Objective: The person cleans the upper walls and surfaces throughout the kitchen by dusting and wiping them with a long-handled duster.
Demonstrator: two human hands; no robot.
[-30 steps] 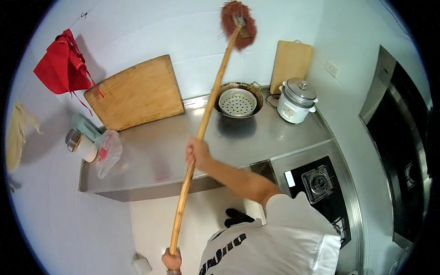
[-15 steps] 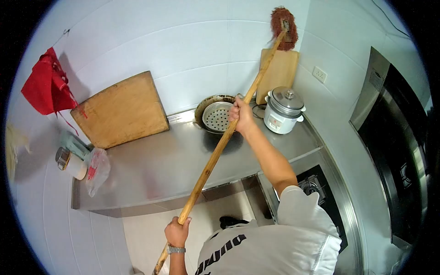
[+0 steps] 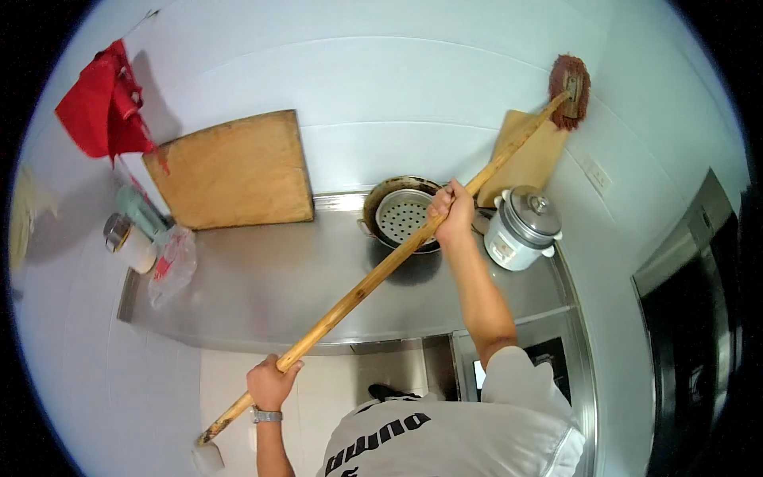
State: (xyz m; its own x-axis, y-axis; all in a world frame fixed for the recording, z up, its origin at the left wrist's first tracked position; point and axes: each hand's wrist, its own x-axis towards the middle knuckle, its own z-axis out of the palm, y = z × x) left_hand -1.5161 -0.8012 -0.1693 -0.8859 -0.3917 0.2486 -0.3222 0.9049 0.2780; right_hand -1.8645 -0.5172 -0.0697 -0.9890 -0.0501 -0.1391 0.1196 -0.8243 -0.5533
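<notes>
A long wooden pole runs diagonally from lower left to upper right, with a reddish-brown mop head at its far end against the wall near the corner. My left hand, with a watch on its wrist, is wrapped round the pole near its lower end. Farther up, my right hand grips the pole in front of the dark pan with a perforated steamer tray. Just below the mop head leans a light cutting board.
On the steel counter stand a rice cooker, a large wooden board, a jar and a plastic bag. A red cloth hangs at left. A black range hood is at right.
The mop head has moved right along the wall to the corner, and the pole leans lower. My right hand has slid farther up the pole since the earliest frame. The view has shifted.
</notes>
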